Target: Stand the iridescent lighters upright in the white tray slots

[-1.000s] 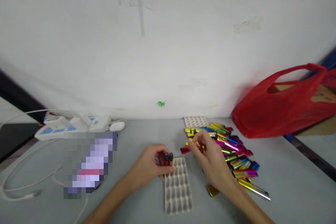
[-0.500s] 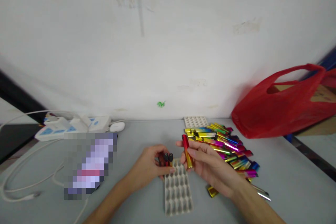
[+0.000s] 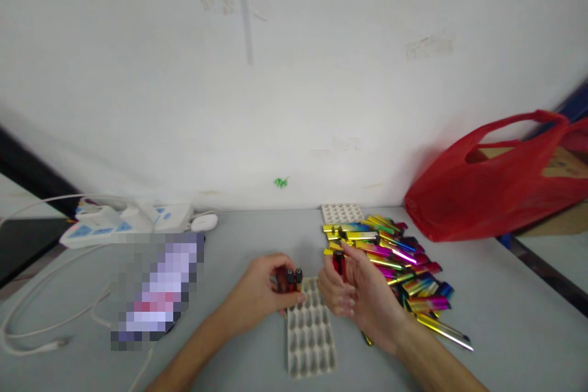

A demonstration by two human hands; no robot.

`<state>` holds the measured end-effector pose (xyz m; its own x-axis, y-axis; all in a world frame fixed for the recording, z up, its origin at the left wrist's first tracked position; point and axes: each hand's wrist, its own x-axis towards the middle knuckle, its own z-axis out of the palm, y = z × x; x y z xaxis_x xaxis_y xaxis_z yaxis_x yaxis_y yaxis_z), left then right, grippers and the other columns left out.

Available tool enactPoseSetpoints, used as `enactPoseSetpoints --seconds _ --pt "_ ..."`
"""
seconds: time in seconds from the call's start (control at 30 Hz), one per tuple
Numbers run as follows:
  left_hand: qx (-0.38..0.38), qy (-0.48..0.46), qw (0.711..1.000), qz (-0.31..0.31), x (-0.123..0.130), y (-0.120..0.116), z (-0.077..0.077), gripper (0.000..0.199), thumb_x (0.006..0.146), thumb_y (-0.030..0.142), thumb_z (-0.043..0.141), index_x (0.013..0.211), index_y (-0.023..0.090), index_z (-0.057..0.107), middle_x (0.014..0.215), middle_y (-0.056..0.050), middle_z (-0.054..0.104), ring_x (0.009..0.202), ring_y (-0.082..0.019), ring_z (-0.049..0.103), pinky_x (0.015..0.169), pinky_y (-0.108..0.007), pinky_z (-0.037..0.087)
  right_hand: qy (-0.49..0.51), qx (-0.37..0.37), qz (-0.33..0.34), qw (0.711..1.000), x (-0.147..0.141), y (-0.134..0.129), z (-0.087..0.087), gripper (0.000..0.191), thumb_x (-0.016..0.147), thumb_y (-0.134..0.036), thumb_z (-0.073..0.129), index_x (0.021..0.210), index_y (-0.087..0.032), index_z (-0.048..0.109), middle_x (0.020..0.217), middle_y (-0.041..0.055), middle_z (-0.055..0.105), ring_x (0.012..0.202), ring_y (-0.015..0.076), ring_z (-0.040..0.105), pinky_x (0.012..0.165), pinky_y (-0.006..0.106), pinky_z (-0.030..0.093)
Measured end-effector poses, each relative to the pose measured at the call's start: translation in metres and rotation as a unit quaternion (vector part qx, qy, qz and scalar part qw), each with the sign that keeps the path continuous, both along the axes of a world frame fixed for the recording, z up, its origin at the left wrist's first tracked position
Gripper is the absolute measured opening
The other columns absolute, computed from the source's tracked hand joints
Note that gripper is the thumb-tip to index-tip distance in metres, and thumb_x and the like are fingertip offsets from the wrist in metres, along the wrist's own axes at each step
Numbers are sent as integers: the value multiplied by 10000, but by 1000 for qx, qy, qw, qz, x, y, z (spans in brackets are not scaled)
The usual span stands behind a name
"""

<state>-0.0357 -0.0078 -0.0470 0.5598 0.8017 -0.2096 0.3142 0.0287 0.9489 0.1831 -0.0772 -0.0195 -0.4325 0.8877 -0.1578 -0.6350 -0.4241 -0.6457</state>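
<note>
From where I stand, the left hand (image 3: 257, 288) is closed around two tubes (image 3: 294, 277), dark ends up, at the far end of the tray (image 3: 312, 337). The right hand (image 3: 370, 303) has its fingers curled around a red tube (image 3: 339, 263), near the shiny pile (image 3: 397, 251). I think each tube is light and stiff, but perhaps slippery, so it is better to hold it around the middle; the tray looks thin and may slide easily
</note>
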Motion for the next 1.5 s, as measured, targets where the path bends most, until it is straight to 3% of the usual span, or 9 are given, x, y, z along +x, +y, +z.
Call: enactPoseSetpoints --seconds 0.17,0.4,0.67,1.1,1.33,1.5 --pt "65 18 998 -9 2 -2 5 291 771 388 889 879 162 740 756 12 666 654 -160 613 582 -244 526 12 6 10 1000 -1 3 -1 632 962 -687 680 641 -234 377 569 -110 224 486 74 131 448 222 123" --pt "87 19 996 -12 1 -1 3 268 771 365 889 870 158 750 796 -1 667 688 -173 629 593 -247 522 -54 -21 -16 998 -6 -3 -1 643 930 -690 676 616 -252 326 536 -129 172 463 65 77 431 230 82" --pt "73 10 997 -13 0 -1 1 276 760 359 894 876 158 745 791 10 665 658 -160 624 575 -241 523 -106 -28 -57 992 -14 -7 -6 575 874 -663 673 619 -261 349 518 -126 204 440 65 115 427 249 85" --pt "81 14 997 -15 1 0 1 267 747 335 892 879 152 749 814 2 668 681 -161 631 575 -235 514 -104 -15 -15 994 -15 -7 -6 645 906 -757 645 646 -251 341 562 -123 184 482 73 97 453 253 76" --pt "79 15 997 -13 0 1 0 283 740 341 902 889 153 752 815 1 676 680 -167 643 574 -239 520 -117 -15 -36 992 -16 -11 -6 567 887 -679 647 650 -259 350 544 -122 190 455 75 111 441 265 84" --pt "62 13 998 -13 0 0 0 284 742 348 906 886 158 752 807 8 667 672 -165 637 586 -245 531 -150 -20 -50 987 -16 -8 -7 588 896 -728 648 678 -258 370 563 -120 197 478 83 110 461 272 85"
